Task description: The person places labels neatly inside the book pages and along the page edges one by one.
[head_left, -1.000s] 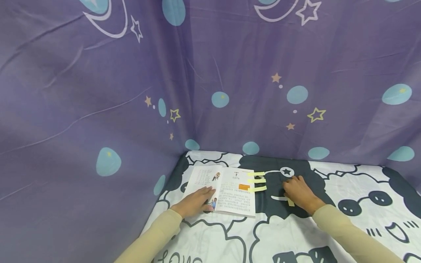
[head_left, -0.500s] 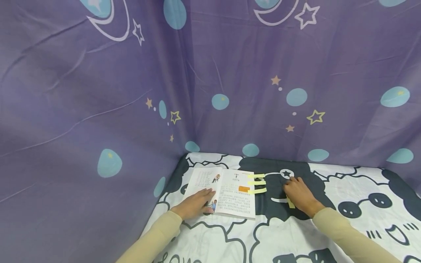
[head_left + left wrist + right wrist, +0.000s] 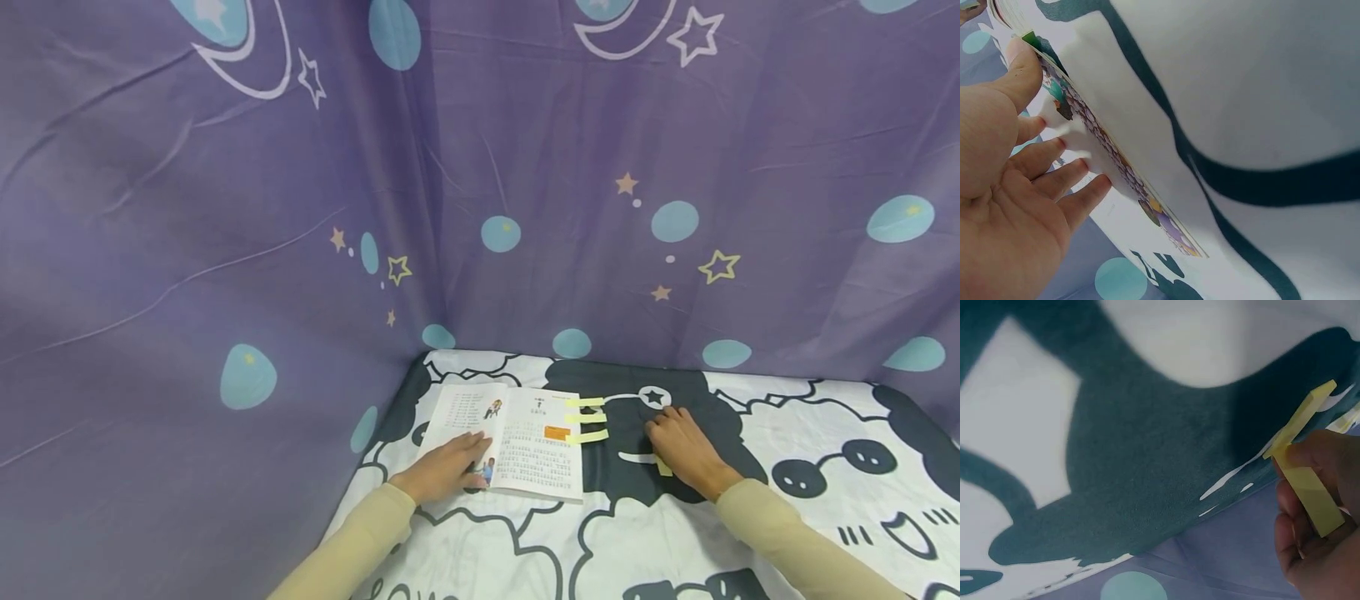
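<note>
An open book (image 3: 536, 458) lies on the bedspread, with print and small coloured pictures on its pages. My left hand (image 3: 444, 468) rests on its left page near the lower edge. In the left wrist view the fingers of that left hand (image 3: 1016, 181) are spread and the thumb lies at the book's edge. Several pale yellow sticky strips (image 3: 587, 419) jut from the right page's outer edge. To the right of the book, my right hand (image 3: 684, 446) pinches a yellow sticky note pad (image 3: 1317, 509) between thumb and fingers, with one yellow strip (image 3: 1310, 412) angled away from it.
The bedspread (image 3: 487, 558) is white and dark with cartoon sheep. Purple curtains (image 3: 555, 283) with stars, moons and blue spots hang behind and along the left side. An orange label (image 3: 557, 433) shows on the right page.
The head view has shifted slightly, so the book and hands sit a little lower in it. Both hands stay in nearly the same places.
</note>
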